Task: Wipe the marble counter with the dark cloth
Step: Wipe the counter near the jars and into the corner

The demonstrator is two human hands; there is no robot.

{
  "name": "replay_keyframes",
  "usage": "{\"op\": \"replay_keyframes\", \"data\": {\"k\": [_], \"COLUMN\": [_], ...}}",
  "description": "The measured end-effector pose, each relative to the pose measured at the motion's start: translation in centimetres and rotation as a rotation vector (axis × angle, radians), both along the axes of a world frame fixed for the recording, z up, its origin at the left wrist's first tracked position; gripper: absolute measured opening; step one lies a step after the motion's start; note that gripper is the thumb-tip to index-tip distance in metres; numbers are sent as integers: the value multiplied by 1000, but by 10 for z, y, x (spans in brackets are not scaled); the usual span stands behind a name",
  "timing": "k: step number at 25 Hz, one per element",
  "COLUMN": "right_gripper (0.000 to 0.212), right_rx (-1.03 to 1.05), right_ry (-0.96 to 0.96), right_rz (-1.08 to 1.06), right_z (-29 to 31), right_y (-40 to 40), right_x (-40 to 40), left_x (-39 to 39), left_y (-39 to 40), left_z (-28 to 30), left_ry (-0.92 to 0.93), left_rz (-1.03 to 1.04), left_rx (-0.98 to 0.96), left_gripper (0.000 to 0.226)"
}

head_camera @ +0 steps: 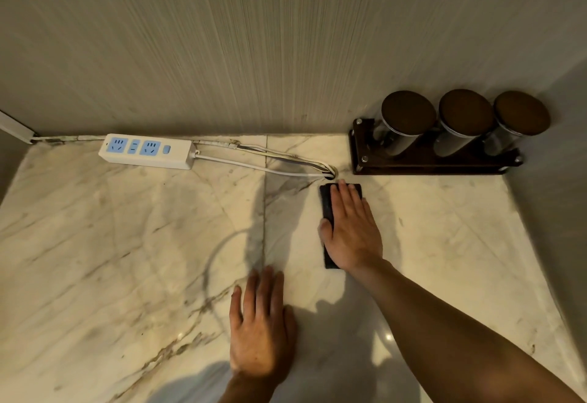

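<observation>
Wiping veined white marble desk (pixel 127 244) | right hand (pixel 351 231) fingers flat, pressed together on folded dark cloth (pixel 327 202) | left hand (pixel 259 323) fingers spread, bracing | advice: keep even pressure, stop short of white cables (pixel 286 164)

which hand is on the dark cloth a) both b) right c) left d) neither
b: the right hand lies flat on the dark cloth, while the left hand rests palm down on the bare marble counter.
</observation>
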State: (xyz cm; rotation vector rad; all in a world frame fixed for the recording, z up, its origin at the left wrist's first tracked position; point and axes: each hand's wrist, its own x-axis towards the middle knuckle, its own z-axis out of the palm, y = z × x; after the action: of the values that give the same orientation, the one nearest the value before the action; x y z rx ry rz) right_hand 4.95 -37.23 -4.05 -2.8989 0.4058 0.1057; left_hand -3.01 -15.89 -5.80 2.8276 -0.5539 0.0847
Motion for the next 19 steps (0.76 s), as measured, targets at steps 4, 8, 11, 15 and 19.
{"op": "replay_keyframes", "data": {"k": [4,8,11,15,19], "right_gripper": [67,66,66,67,66], "right_rx": [48,81,82,72,79], "right_ry": [-4,-65,-68,-74,-86], "right_rz": [-224,-451,-564,-602,-646], "right_z": [-3,-8,-8,-8,-10], "right_y": [3,9,15,19,27], "right_x": [7,8,7,-4,-20], "left_x": [1,0,0,0,0], "left_y": [0,0,0,0,0], "left_z": [-1,0,0,1,3], "left_ry": [15,24,39,39,56], "left_rz": [3,-1,0,-9,-11], "left_rx": [6,4,10,10,19], "left_gripper": [53,53,52,52,53]}}
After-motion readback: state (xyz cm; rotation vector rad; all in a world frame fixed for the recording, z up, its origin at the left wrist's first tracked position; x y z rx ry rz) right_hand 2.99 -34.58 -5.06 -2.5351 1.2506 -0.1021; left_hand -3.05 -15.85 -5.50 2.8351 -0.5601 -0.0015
